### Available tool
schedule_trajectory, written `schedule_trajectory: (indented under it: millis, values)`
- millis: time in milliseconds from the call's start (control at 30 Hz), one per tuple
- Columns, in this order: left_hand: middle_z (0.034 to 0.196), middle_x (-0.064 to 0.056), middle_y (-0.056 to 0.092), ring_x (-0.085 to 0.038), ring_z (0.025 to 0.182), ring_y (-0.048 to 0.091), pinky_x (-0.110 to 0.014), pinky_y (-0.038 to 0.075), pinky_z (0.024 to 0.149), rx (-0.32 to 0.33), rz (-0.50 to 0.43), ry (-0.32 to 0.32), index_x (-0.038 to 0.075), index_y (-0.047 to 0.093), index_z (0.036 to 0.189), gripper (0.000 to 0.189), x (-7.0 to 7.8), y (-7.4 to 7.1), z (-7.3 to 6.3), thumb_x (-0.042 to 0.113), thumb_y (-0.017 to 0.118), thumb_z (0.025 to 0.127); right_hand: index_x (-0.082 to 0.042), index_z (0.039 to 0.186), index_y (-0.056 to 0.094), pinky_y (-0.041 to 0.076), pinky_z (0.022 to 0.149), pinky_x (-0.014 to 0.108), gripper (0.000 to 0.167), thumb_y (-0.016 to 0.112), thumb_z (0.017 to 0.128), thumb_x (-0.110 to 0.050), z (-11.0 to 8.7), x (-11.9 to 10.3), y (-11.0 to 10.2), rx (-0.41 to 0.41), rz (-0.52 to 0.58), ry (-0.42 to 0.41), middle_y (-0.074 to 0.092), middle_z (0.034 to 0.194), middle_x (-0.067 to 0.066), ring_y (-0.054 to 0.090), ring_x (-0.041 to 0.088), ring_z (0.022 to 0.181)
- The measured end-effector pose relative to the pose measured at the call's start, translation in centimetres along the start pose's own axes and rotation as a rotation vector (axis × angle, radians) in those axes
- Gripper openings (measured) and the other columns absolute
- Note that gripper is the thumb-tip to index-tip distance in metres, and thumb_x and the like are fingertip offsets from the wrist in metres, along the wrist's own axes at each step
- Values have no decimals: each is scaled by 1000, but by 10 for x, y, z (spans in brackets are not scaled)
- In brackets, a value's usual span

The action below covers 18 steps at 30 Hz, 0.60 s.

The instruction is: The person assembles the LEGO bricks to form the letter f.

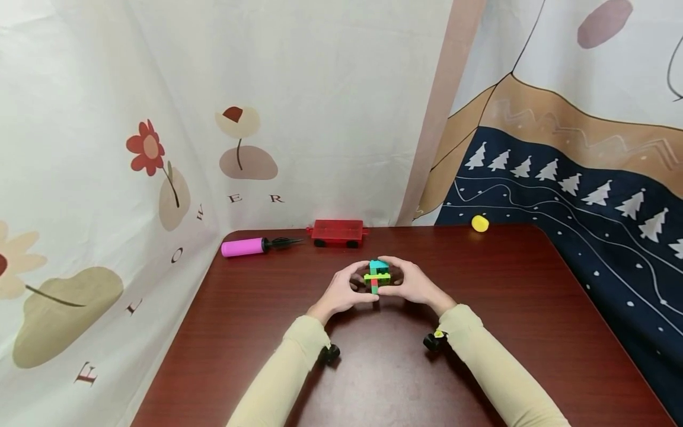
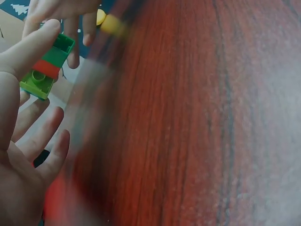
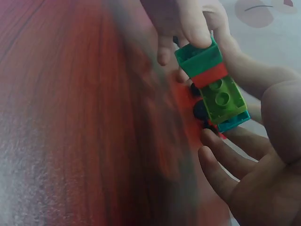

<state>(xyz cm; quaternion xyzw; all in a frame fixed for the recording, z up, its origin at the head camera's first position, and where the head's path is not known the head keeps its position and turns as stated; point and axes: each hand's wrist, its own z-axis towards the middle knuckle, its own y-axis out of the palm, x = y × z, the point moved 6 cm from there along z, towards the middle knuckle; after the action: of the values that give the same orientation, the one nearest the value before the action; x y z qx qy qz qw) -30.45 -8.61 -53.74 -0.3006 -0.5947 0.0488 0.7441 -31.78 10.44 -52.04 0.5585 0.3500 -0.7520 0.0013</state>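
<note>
A small toy brick build (image 1: 377, 276) is held up between both hands over the middle of the table. It stacks teal, lime green, red and green blocks. From the left, the left hand (image 1: 344, 290) pinches it, and the right hand (image 1: 416, 284) does the same from the right. The right wrist view shows the hollow underside of the lime brick (image 3: 222, 100) and the red brick (image 3: 210, 75) beside it. Both thumbs reach the end with the green brick (image 3: 202, 60). Other fingers lie around the teal end, some spread loosely; their exact contact is partly hidden.
A red wheeled toy wagon (image 1: 338, 232) stands at the back edge of the brown table (image 1: 384, 379). Left of it lies a pink hand pump (image 1: 243, 247) with a black nozzle. A yellow piece (image 1: 479, 223) sits at the back right. Printed cloth hangs behind.
</note>
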Motion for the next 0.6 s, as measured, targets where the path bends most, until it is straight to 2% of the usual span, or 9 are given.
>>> schedule_trajectory:
  millis: [233, 433, 600]
  values:
    - [144, -1, 63, -24, 124, 57, -49, 47, 106, 0, 87, -4, 19, 52, 153, 84, -2, 1, 1, 36, 93, 81, -2, 156, 47, 59, 93, 40, 89, 91, 85, -33, -1, 8, 4, -4, -69, 45, 67, 135, 11, 66, 25, 117]
    - [148, -2, 61, -29, 132, 45, -57, 35, 111, -4, 196, -22, 20, 52, 154, 86, -5, 4, 1, 42, 92, 82, 0, 156, 45, 57, 97, 44, 94, 92, 83, -37, -2, 11, 7, -5, -124, 57, 64, 140, 13, 63, 27, 121]
    - [149, -1, 60, -30, 134, 42, -60, 25, 113, -5, 254, -38, 19, 52, 154, 86, -7, 5, 0, 44, 92, 81, -1, 156, 46, 55, 98, 45, 93, 90, 84, -39, -3, 13, 11, -7, -194, 76, 61, 138, 16, 62, 28, 116]
